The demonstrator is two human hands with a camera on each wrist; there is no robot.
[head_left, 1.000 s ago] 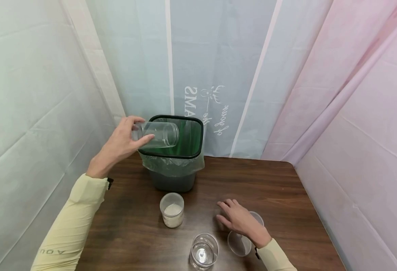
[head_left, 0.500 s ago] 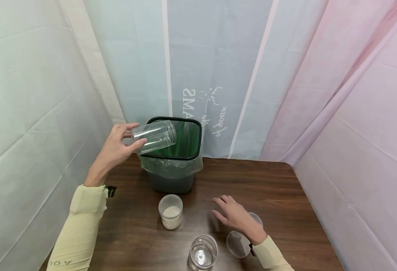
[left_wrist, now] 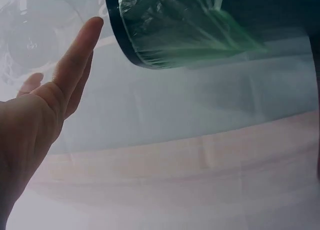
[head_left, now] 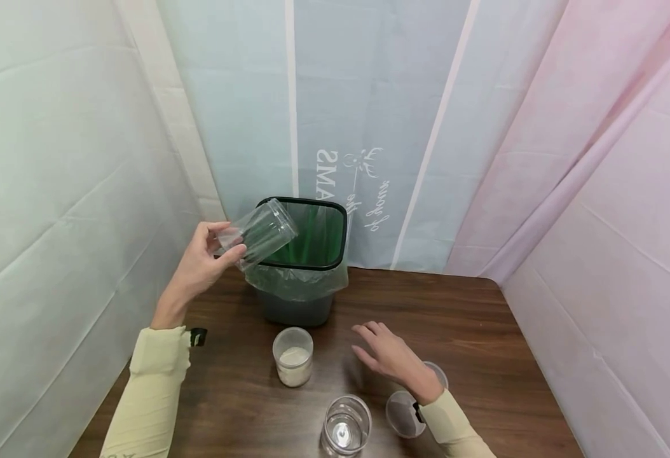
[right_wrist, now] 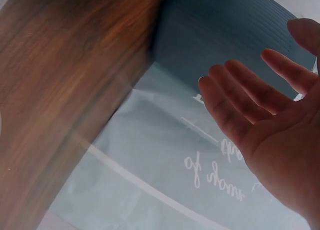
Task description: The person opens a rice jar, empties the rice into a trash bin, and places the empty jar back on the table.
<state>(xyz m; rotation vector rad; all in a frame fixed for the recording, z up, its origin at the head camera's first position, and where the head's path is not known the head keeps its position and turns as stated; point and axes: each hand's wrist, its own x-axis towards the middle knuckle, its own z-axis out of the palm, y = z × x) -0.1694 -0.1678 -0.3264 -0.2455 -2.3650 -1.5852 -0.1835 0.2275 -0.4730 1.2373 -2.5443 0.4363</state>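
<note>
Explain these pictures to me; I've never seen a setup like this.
There is no machine here: a person works with two bare hands. The wide view comes from a camera worn on the head, looking forward and down; the others come from one camera on each wrist. The left hand holds a clear jar, tilted, its mouth end toward the bin. The right hand holds nothing. On the wooden table stand the bin, a cup with pale contents and a clear vessel; clear discs lie partly hidden by the right wrist.
</note>
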